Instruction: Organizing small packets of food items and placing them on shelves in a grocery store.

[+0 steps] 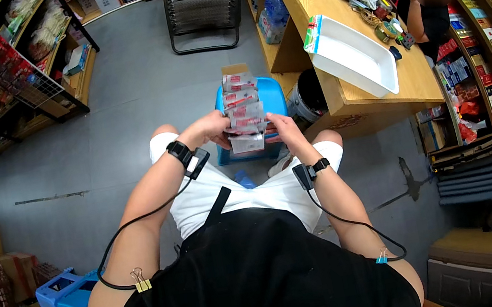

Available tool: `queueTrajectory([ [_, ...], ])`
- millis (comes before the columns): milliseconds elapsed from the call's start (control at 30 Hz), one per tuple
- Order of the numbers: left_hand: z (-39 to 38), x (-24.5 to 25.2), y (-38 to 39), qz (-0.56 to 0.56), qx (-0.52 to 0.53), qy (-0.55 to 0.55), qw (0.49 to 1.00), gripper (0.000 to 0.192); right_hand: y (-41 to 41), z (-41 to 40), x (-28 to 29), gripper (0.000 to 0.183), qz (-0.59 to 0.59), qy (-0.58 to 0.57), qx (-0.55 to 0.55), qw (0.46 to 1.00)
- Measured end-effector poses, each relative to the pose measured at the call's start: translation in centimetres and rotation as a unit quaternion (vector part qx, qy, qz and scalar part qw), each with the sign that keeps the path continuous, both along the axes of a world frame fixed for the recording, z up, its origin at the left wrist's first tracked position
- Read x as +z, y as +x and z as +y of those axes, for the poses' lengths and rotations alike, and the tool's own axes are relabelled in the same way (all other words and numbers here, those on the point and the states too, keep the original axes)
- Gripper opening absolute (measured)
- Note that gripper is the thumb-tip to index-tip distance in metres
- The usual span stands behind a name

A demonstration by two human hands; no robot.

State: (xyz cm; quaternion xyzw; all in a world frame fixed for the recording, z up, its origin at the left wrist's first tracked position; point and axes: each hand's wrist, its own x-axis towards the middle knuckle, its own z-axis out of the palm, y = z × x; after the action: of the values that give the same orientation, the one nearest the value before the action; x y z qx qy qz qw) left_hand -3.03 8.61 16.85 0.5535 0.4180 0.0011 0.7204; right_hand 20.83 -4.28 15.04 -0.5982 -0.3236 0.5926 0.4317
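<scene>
A blue plastic stool (271, 95) stands on the floor between my knees. On it lies a narrow open cardboard box (248, 143), its near end pale and its brown flap raised at the far end. Several clear packets with red print (245, 113) fill the box in an overlapping row. My left hand (216, 128) is at the box's left side near the front, fingers bent against the packets or the box wall; its grip is unclear. My right hand (283, 128) rests along the right side near the front, fingertips touching the edge, thumb partly hidden.
A wooden counter (366, 105) on the right holds a white plastic tray (352, 56) and tea ware. Beyond it, a person (429, 17) holds something up. A bucket (307, 96) stands under the counter, a folding lounge chair (203, 8) ahead, store shelves (84, 78) at left.
</scene>
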Motion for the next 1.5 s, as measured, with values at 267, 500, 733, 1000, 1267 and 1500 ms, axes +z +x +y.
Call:
queueTrajectory([
  [267, -6.8, 5.1, -3.2, -0.119, 0.063, -0.071, 0.988, 0.055, -5.4, -6.4, -0.3, 0.072, -0.097, 0.312, -0.026, 0.945],
  [500, -10.6, 4.4, -1.4, -0.148, 0.147, 0.005, 0.978, 0.046, -8.7, -6.7, 4.2, 0.123, -0.400, 0.428, -0.026, 0.810],
  [733, -16.5, 5.2, 0.5, -0.236, 0.163, 0.046, 0.957, 0.043, -8.1, -7.3, 1.9, 0.115, -0.428, 0.423, -0.084, 0.795],
  [1000, -15.9, 2.9, 0.2, -0.181, 0.176, -0.004, 0.967, 0.040, -8.9, -8.0, 2.0, 0.112, -0.310, 0.408, -0.117, 0.851],
  [1267, -5.1, 3.0, 1.7, -0.150, 0.212, -0.047, 0.965, 0.048, 7.3, -2.2, 23.2, 0.101, -0.425, 0.628, -0.259, 0.599],
  [1500, 3.7, 4.2, 9.1, -0.122, 0.213, 0.087, 0.966, 0.041, 13.6, 6.5, 27.6, 0.118, -0.580, 0.682, -0.119, 0.429],
])
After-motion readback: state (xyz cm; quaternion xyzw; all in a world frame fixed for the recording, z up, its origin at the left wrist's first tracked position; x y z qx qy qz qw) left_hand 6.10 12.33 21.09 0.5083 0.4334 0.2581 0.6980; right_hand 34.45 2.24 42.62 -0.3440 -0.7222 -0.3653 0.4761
